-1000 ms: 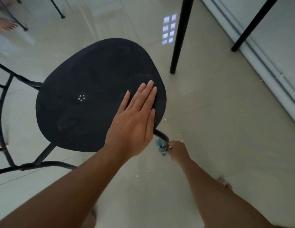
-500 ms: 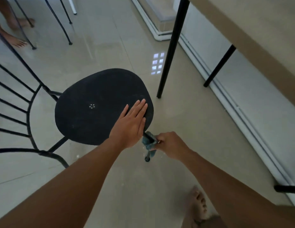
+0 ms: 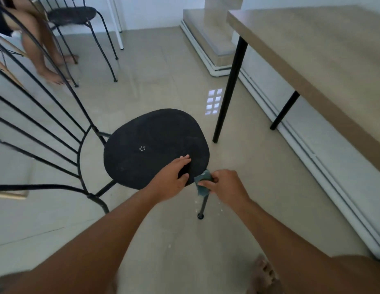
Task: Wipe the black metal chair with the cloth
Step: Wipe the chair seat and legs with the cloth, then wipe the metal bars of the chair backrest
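The black metal chair stands on the tiled floor, its rounded seat in the middle of the view and its wire back fanning out to the left. My left hand grips the seat's near right edge, thumb on top. My right hand is closed on a bunched blue-green cloth, pressed against the top of the chair's front leg just below the seat rim. The cloth partly hides the leg's upper end.
A wooden table with black legs stands at the right beside a white baseboard. A second black chair and a seated person's legs are at the far left. My bare foot shows at the bottom.
The camera has risen and pulled back, showing more of the room. My right hand slid the cloth up the front leg to just under the seat. My left hand went from flat to gripping the edge.
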